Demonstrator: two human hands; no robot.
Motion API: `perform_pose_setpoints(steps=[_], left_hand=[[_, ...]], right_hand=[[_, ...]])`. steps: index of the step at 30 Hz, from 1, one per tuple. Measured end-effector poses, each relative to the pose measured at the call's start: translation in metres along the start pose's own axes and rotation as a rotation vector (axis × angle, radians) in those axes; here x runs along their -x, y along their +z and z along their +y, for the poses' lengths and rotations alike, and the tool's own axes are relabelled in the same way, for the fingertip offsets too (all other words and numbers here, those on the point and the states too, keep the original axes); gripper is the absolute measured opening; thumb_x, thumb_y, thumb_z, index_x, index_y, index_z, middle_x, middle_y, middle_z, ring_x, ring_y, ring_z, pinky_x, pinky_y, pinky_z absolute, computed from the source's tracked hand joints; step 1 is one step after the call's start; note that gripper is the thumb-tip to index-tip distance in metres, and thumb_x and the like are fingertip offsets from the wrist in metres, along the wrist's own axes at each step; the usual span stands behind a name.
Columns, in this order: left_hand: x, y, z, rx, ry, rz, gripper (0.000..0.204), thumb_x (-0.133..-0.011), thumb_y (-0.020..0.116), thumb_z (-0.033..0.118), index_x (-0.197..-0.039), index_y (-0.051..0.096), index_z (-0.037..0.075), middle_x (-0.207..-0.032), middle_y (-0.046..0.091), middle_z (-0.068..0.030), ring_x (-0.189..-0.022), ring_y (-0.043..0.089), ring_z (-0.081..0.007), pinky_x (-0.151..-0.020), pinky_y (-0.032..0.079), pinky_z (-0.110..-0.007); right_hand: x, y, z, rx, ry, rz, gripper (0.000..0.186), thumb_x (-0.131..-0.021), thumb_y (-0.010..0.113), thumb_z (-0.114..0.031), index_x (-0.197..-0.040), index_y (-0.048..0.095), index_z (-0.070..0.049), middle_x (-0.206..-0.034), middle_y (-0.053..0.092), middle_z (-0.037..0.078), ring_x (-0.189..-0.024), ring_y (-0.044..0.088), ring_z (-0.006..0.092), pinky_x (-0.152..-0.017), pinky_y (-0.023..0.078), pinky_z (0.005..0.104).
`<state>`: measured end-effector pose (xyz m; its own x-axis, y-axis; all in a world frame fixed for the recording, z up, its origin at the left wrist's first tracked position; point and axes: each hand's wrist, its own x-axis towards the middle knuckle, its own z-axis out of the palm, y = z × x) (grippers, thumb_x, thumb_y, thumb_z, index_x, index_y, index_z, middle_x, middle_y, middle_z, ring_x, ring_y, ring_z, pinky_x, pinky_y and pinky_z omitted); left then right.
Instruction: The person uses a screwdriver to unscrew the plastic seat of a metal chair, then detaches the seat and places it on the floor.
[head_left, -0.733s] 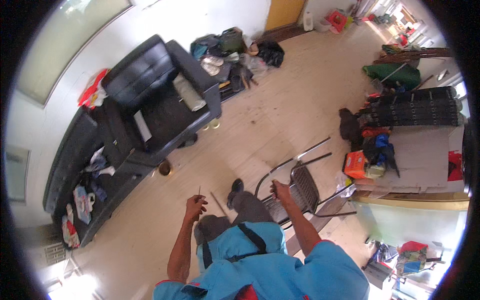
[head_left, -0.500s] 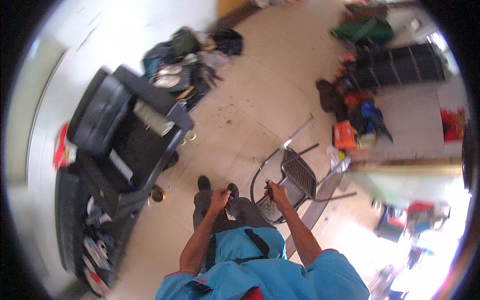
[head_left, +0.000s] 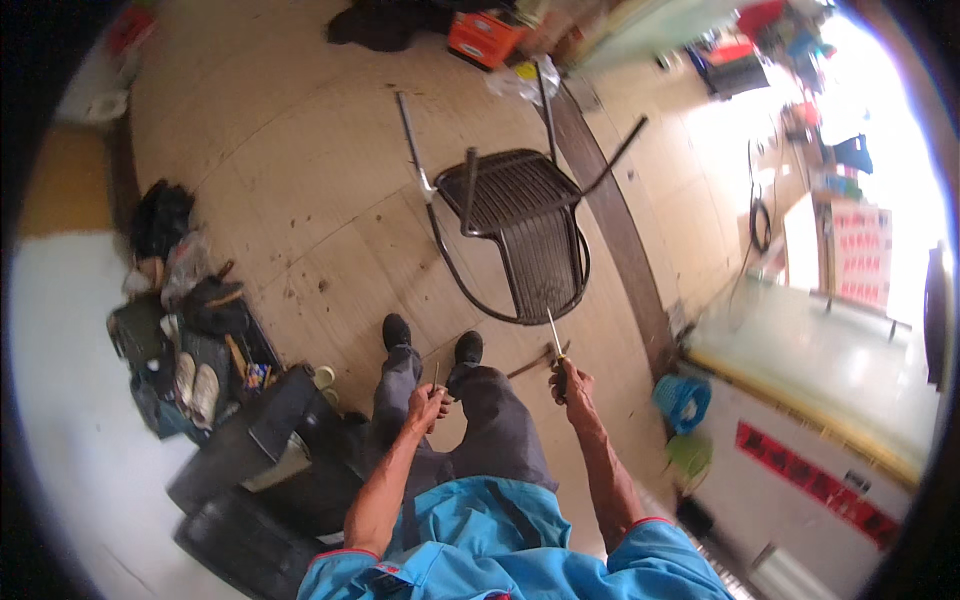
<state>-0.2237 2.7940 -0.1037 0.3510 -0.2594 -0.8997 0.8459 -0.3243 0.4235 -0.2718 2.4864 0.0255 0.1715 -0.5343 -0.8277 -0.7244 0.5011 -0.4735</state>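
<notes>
A black metal chair (head_left: 508,186) lies overturned on the floor ahead of my feet, its tubular legs sticking up. My right hand (head_left: 572,385) grips a screwdriver (head_left: 555,336), its long metal shaft pointing toward the chair. My left hand (head_left: 424,407), over my left leg, is closed around a thin metal piece (head_left: 436,372) too small to identify. A long thin dark object (head_left: 528,362) lies on the floor between my right foot and the screwdriver.
Shoes and bags (head_left: 200,385) are heaped at the left, beside a black armchair (head_left: 240,540). A glass-topped counter (head_left: 810,370) stands right, with blue (head_left: 682,400) and green (head_left: 688,458) baskets beside it. An orange box (head_left: 485,40) and clear bag (head_left: 520,82) lie beyond the chair.
The view has swung to the right, bringing the chair to the centre and the counter into view. Both hands still hold their items; the screwdriver now points toward the chair.
</notes>
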Motion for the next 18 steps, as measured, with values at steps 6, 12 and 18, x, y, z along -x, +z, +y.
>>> perform_pose_setpoints(steps=[6,12,18], left_hand=[[-0.042,0.004,-0.089,-0.826,-0.026,-0.112,0.013,-0.093,0.056,0.012,-0.097,0.063,0.002,-0.09,0.068,-0.0182,-0.082,0.067,-0.0358,-0.072,0.054,-0.046],[0.077,-0.01,-0.147,-1.418,-0.072,-0.151,0.021,-0.085,0.058,0.016,-0.103,0.058,0.003,-0.093,0.065,-0.028,-0.093,0.061,-0.0492,-0.078,0.048,-0.057],[0.105,0.01,-0.104,-1.389,-0.128,0.001,0.019,-0.085,0.059,0.012,-0.102,0.057,0.004,-0.096,0.066,-0.027,-0.096,0.063,-0.0464,-0.081,0.048,-0.055]], right_hand=[[-0.015,0.039,0.078,-0.36,0.021,0.034,0.038,-0.099,0.055,-0.038,-0.089,0.063,-0.002,-0.068,0.062,0.009,-0.042,0.05,0.0131,-0.035,0.031,0.0263],[-0.031,0.05,0.158,-0.657,0.13,0.098,0.04,-0.099,0.053,-0.039,-0.094,0.062,0.0,-0.068,0.063,0.006,-0.043,0.053,0.0124,-0.034,0.033,0.025],[-0.054,0.0,0.183,-0.687,0.14,0.126,0.041,-0.099,0.052,-0.039,-0.091,0.063,-0.001,-0.068,0.064,0.006,-0.044,0.054,0.0116,-0.035,0.034,0.0249]])
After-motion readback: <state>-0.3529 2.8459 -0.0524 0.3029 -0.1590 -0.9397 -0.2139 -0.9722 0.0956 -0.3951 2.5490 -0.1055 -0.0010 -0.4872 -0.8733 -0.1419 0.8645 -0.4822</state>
